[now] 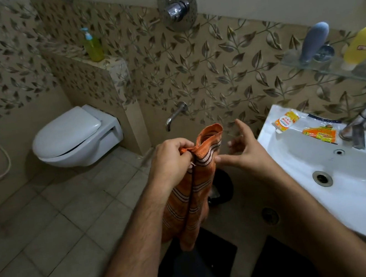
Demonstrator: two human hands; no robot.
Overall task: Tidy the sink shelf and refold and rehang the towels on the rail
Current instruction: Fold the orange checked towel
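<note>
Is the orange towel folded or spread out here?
Folded. The orange towel hangs doubled lengthwise, its layers pinched together at the top by the left hand; the right hand is open beside it.

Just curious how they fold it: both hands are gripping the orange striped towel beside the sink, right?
Not quite. In the head view only the left hand grips the orange striped towel; the right hand is open beside it, next to the sink.

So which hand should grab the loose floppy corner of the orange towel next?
Probably the right hand: it's open and empty beside the orange towel, near the raised corner. The left hand is already pinching the top edge.
</note>
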